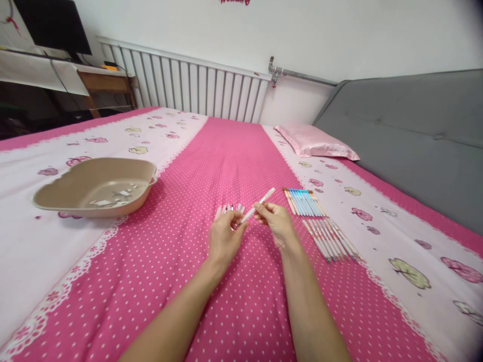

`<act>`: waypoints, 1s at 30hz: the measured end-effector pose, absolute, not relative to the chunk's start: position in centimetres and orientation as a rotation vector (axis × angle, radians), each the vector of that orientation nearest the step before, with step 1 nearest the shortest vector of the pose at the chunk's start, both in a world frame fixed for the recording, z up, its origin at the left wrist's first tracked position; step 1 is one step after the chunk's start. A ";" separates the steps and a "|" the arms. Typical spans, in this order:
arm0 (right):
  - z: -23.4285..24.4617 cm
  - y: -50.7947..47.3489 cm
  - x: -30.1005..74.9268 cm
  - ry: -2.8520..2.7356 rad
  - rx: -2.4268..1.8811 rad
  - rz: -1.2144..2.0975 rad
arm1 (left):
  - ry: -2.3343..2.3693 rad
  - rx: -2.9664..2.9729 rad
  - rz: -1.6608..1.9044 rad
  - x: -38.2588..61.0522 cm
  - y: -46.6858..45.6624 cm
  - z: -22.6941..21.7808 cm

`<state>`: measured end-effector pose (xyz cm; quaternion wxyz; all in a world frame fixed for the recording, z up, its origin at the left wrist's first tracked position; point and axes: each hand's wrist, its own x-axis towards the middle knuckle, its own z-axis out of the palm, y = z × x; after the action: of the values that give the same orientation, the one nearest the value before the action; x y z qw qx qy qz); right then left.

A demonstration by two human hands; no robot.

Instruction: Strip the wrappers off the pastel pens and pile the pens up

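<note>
Currently, I have both hands on a slim pale pink-and-white pen (pixel 249 214), slanted above the magenta polka-dot bedspread (pixel 234 161), its far end pointing right. My left hand (pixel 224 234) pinches its near left end between thumb and finger; my right hand (pixel 277 218) grasps it around the middle with its fingertips. Just beyond the left hand lies a row of short-looking pale pink and white pens (pixel 228 207), partly hidden by that hand. To the right I see two neat groups: blue and orange pens (pixel 305 201) on the far side, whitish pens with reddish markings (pixel 330 240) on the near side. Well to the left sits a beige plastic basin (pixel 94 173) holding white scraps (pixel 101 203). Far right, a shiny pink pillow (pixel 317 141) lies near the grey padded headboard (pixel 407 136).
</note>
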<state>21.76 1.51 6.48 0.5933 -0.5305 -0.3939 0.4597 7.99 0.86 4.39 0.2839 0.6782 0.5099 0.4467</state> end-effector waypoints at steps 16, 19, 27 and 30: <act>7.0 1.1 21.7 -0.945 -1.012 1.225 | 1.046 1.177 1.003 7.5 1.3 5.3; 7.0 1.1 21.7 -0.909 -1.020 1.225 | 1.098 1.317 1.132 7.5 1.4 5.1; 7.1 1.1 21.7 -0.890 -0.991 1.257 | 1.110 1.500 1.248 7.6 1.5 4.6; 7.0 1.1 21.7 -0.895 -0.975 1.269 | 1.080 1.373 1.140 7.4 1.6 4.9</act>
<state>21.68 1.13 7.04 0.6083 -0.4221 -0.3874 0.5493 7.45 1.60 4.85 0.5040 0.5685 0.4472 0.4720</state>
